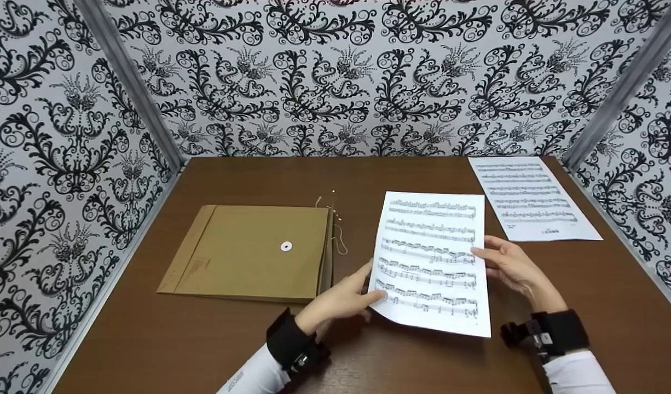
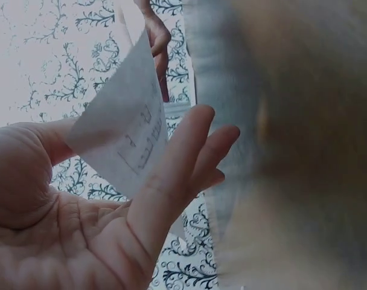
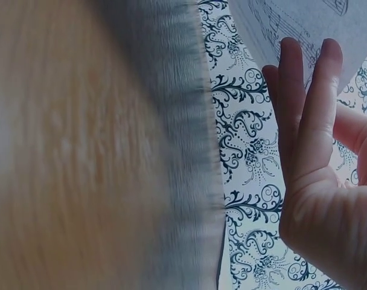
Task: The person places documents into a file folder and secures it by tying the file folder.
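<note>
A page of sheet music (image 1: 431, 257) is held up over the table, tilted, its printed side facing me. My left hand (image 1: 338, 298) pinches it at the lower left edge, thumb in front and fingers behind. On the right edge, my right hand (image 1: 513, 268) grips it the same way, with the thumb on the print. The left wrist view catches the paper (image 2: 120, 121) between the thumb and the long fingers (image 2: 177, 163). From the right wrist, fingers (image 3: 319, 115) show against the back of the page (image 3: 316, 24).
To the left lies a brown cardboard folder (image 1: 253, 251) with a white button (image 1: 286, 247), its right side slightly open. A string (image 1: 342, 241) trails beside it. Another sheet of music (image 1: 535, 200) lies at the back right of the brown table (image 1: 248, 178). Patterned walls (image 1: 335, 82) enclose the table.
</note>
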`<move>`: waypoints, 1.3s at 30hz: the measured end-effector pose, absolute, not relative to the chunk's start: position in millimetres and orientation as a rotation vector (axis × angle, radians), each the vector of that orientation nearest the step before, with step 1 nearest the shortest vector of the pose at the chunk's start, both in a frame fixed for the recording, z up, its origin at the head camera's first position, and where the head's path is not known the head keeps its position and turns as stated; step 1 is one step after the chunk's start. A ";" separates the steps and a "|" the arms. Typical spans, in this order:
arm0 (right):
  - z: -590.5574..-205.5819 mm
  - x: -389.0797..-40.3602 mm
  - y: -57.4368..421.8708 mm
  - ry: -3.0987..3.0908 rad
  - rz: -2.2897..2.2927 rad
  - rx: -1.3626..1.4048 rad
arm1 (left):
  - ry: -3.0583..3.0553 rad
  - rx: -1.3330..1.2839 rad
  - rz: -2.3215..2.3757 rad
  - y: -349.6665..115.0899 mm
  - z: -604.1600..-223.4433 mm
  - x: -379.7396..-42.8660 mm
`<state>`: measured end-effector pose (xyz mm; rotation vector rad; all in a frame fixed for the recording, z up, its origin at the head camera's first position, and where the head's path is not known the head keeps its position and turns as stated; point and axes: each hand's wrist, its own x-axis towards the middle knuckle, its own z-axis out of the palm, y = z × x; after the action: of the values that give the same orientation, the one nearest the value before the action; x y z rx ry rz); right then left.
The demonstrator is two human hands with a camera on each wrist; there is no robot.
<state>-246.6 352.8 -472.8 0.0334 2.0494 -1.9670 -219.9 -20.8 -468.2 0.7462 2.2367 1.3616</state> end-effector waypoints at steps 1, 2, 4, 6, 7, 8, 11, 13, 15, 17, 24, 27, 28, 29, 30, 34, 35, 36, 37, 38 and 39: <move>-473.0 -246.8 352.5 2.047 -1.967 0.030 | 2.240 0.746 1.364 -20.4 -469.1 -219.7; -473.2 -247.1 352.3 2.046 -1.966 0.027 | 2.246 0.742 1.367 -20.0 -469.9 -219.5; -473.3 -247.6 351.6 2.026 -1.984 0.028 | 2.263 0.751 1.380 -19.3 -470.9 -219.6; -473.2 -247.8 350.9 2.012 -2.000 0.031 | 2.251 0.757 1.421 -18.7 -471.6 -220.4; -473.1 -247.9 350.7 2.006 -2.007 0.033 | 2.245 0.761 1.443 -18.6 -471.4 -221.0; -473.0 -248.0 350.4 2.004 -2.012 0.035 | 2.236 0.765 1.467 -18.5 -471.3 -221.7; -472.4 -248.4 349.0 1.993 -2.031 0.038 | 2.195 0.765 1.539 -19.2 -470.7 -224.1; -471.9 -248.9 347.8 1.985 -2.040 0.039 | 2.180 0.757 1.576 -20.3 -469.5 -225.8; -471.5 -249.4 346.5 1.983 -2.045 0.037 | 2.155 0.737 1.618 -21.5 -468.1 -227.4; -471.0 -249.6 345.4 1.982 -2.046 0.039 | 2.130 0.705 1.660 -22.5 -466.5 -229.0; -468.9 -248.1 344.8 1.962 -2.047 0.027 | 2.000 0.647 1.771 -26.3 -460.4 -235.1; -466.9 -246.7 345.4 1.950 -2.049 0.018 | 2.005 0.669 1.759 -29.8 -458.0 -238.9; -466.2 -246.2 345.8 1.943 -2.052 0.015 | 2.002 0.674 1.756 -31.5 -457.4 -240.1; -465.4 -245.7 346.0 1.937 -2.057 0.015 | 1.997 0.674 1.754 -33.3 -456.6 -241.3; -464.9 -245.3 346.6 1.930 -2.062 0.011 | 1.987 0.674 1.755 -35.2 -455.6 -242.5; -462.7 -244.0 348.2 1.900 -2.105 0.021 | 1.941 0.640 1.773 -43.1 -450.5 -246.2; -462.2 -243.8 348.4 1.891 -2.120 0.025 | 1.941 0.632 1.774 -45.0 -448.7 -246.9; -462.0 -243.8 348.9 1.883 -2.134 0.029 | 1.938 0.627 1.775 -47.1 -447.2 -247.7; -461.5 -243.6 349.0 1.876 -2.150 0.041 | 1.934 0.625 1.777 -49.1 -445.7 -248.5; -461.3 -243.6 349.3 1.867 -2.164 0.054 | 1.935 0.624 1.774 -51.2 -444.0 -249.2; -461.0 -243.4 349.6 1.859 -2.177 0.069 | 1.928 0.626 1.772 -53.3 -443.0 -250.1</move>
<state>-243.4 349.6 -461.0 0.0686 1.8588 -2.1772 -250.1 -53.3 -443.0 0.6256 1.9283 1.7724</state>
